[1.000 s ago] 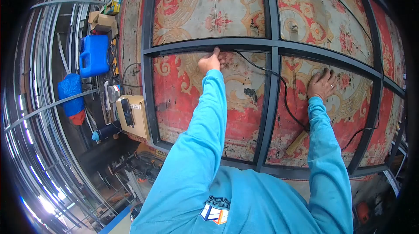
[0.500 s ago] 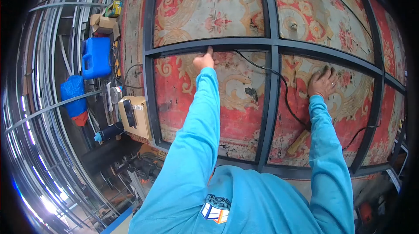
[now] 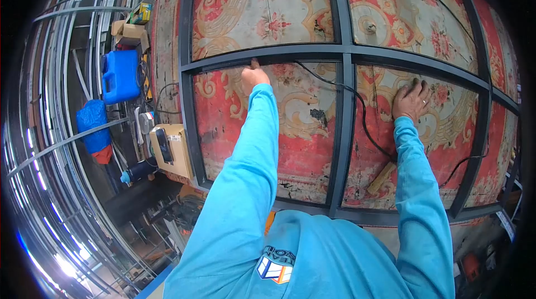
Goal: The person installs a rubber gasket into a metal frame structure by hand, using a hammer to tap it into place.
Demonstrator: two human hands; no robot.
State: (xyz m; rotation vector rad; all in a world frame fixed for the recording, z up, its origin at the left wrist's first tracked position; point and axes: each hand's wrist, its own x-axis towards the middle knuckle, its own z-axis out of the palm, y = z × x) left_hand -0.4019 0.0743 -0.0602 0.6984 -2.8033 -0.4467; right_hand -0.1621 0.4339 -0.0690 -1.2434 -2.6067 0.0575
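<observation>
A dark grey metal frame with crossbars lies over a worn red and cream floral-patterned board. My left hand is at the lower edge of the long crossbar, left of the middle upright. One digit points up against the bar while the other fingers curl in. What they hold, if anything, is hidden. My right hand rests flat on the board inside the right-hand opening, fingers spread, with a ring on one finger. Between the hands a black cable crosses the upright. A wooden piece lies beside my right forearm.
To the left stand a blue jerrycan, a blue plastic bag and an open carton. A phone lies on a cardboard box by the frame's corner. Long metal profiles fill the far left.
My left hand has shifted slightly left along the crossbar. My right hand stays flat on the board, its fingers a little more spread. The view has moved slightly.
</observation>
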